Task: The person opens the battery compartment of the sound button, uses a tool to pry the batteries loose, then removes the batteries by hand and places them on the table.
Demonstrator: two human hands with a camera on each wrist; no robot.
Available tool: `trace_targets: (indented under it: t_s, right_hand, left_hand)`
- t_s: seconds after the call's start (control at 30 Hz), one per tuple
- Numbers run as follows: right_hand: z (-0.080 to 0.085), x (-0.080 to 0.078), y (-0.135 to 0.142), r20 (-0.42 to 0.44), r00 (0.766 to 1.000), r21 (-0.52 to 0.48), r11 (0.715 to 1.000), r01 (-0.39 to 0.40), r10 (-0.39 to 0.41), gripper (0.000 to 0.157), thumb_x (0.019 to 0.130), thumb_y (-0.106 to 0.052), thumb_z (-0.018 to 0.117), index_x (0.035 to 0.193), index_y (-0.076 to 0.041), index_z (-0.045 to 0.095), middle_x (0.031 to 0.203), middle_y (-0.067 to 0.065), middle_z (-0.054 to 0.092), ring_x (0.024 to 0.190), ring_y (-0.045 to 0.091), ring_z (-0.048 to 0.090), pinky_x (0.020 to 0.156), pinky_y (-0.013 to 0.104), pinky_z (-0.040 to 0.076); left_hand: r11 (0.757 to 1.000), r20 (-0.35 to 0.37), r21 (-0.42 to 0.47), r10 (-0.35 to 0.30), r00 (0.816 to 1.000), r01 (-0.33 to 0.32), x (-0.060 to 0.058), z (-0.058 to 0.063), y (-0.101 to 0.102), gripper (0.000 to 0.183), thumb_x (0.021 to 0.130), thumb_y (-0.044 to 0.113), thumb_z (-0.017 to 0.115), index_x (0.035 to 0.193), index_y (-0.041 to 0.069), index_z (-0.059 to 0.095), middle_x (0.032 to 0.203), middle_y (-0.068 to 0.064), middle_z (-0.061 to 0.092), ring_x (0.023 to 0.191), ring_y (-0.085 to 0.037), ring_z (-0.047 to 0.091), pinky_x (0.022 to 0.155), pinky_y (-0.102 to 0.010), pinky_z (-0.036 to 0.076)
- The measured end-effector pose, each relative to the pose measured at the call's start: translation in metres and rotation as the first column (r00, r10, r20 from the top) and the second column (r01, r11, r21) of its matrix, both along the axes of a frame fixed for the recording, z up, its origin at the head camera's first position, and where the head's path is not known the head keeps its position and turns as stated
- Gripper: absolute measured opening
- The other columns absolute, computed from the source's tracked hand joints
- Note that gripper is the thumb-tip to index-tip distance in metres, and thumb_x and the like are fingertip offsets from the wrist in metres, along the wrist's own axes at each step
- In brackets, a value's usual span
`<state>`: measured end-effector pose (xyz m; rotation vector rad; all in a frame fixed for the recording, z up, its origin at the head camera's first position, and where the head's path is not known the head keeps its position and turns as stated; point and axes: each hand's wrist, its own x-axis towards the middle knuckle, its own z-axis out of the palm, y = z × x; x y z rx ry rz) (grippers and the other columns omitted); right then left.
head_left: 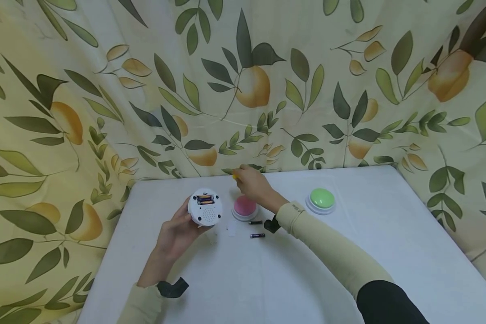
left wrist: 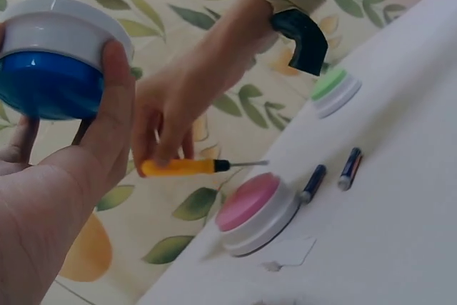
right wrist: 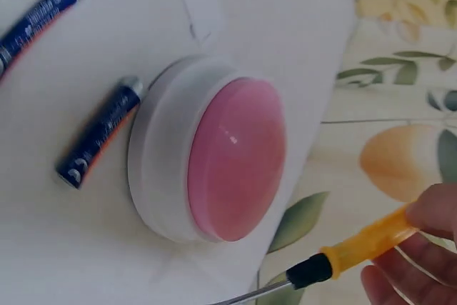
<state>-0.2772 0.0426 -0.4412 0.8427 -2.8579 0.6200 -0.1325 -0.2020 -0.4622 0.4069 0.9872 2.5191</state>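
On the white table [head_left: 409, 252] there stand a pink button [head_left: 245, 206] and, to its right, a green button [head_left: 321, 199], and behind hangs a cloth [head_left: 312, 27] printed with fruits and leaves.

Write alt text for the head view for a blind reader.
A person's left hand holds a round white device, its underside showing two batteries; the right hand grips a mostly hidden yellow screwdriver near a pink button. Two loose batteries and a green button sit on the white table.

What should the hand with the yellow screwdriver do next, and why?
Perhaps the right hand should put down the yellow screwdriver: batteries show in the open underside of the blue button, so nothing there seems to need unscrewing.
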Motion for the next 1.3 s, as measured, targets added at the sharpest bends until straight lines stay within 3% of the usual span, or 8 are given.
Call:
trace_targets:
  t_s: [0.2, 0.43, 0.7, 0.93, 1.1, 1.3]
  right_hand:
    - [0.007, 0.022, 0.015, 0.004, 0.998, -0.208, 0.976, 0.061, -0.061, 0.029, 0.102, -0.01, 0.066, 0.13, -0.007, 0.069, 0.131, 0.011, 0.068, 0.113, 0.027, 0.07, 0.096, 0.04, 0.061]
    - [0.01, 0.044, 0.029, -0.073, 0.993, -0.486, 0.873, 0.045, -0.092, 0.03, 0.1, -0.007, 0.068, 0.13, -0.006, 0.069, 0.12, 0.01, 0.07, 0.102, 0.025, 0.071, 0.089, 0.038, 0.063]
    - [0.012, 0.068, 0.04, -0.031, 0.985, -0.701, 0.706, 0.101, -0.171, 0.032, 0.098, -0.006, 0.072, 0.13, -0.007, 0.068, 0.119, 0.01, 0.07, 0.105, 0.024, 0.07, 0.09, 0.031, 0.062]
    - [0.013, 0.088, 0.053, 0.022, 0.984, -0.849, 0.517, 0.112, -0.177, 0.035, 0.098, -0.008, 0.072, 0.132, -0.002, 0.066, 0.123, 0.011, 0.069, 0.107, 0.018, 0.066, 0.089, 0.016, 0.057]
    - [0.018, 0.104, 0.058, 0.069, 0.983, -0.917, 0.378, 0.129, -0.168, 0.035, 0.098, -0.005, 0.071, 0.131, 0.003, 0.063, 0.125, 0.009, 0.066, 0.103, 0.017, 0.069, 0.087, 0.022, 0.061]
    - [0.024, 0.118, 0.062, 0.066, 0.982, -0.957, 0.269, 0.112, -0.175, 0.034, 0.098, -0.001, 0.07, 0.13, 0.005, 0.062, 0.125, 0.005, 0.064, 0.103, 0.017, 0.07, 0.086, 0.028, 0.063]
  left_hand:
    - [0.995, 0.097, 0.079, -0.066, 0.993, 0.058, 0.001, -0.002, 0.007, 0.065, 0.105, 0.007, 0.023, 0.168, 0.022, 0.01, 0.161, -0.003, 0.043, 0.143, -0.025, 0.05, 0.115, -0.045, 0.045]
    - [0.993, 0.136, 0.08, -0.095, 0.986, 0.085, 0.001, -0.002, 0.016, 0.07, 0.102, 0.006, 0.021, 0.168, 0.021, 0.006, 0.161, -0.004, 0.043, 0.144, -0.027, 0.047, 0.115, -0.047, 0.042]
    - [0.99, 0.17, 0.084, -0.124, 0.978, 0.111, 0.003, -0.006, 0.027, 0.075, 0.102, 0.008, 0.032, 0.169, 0.023, 0.002, 0.164, -0.003, 0.034, 0.147, -0.029, 0.041, 0.117, -0.049, 0.041]
    - [0.98, 0.235, 0.169, -0.14, 0.962, 0.101, 0.003, -0.014, 0.038, 0.088, 0.093, 0.005, 0.046, 0.168, 0.024, 0.005, 0.168, -0.007, 0.023, 0.148, -0.033, 0.037, 0.116, -0.051, 0.041]
    - [0.977, 0.226, 0.192, -0.134, 0.965, 0.091, 0.003, -0.018, 0.043, 0.088, 0.092, 0.003, 0.042, 0.168, 0.024, 0.003, 0.168, -0.009, 0.017, 0.142, -0.033, 0.043, 0.112, -0.051, 0.042]
    - [0.969, 0.207, 0.225, -0.146, 0.967, 0.099, 0.005, -0.022, 0.045, 0.079, 0.095, 0.005, 0.031, 0.167, 0.027, 0.004, 0.165, -0.009, 0.024, 0.139, -0.033, 0.047, 0.11, -0.047, 0.044]
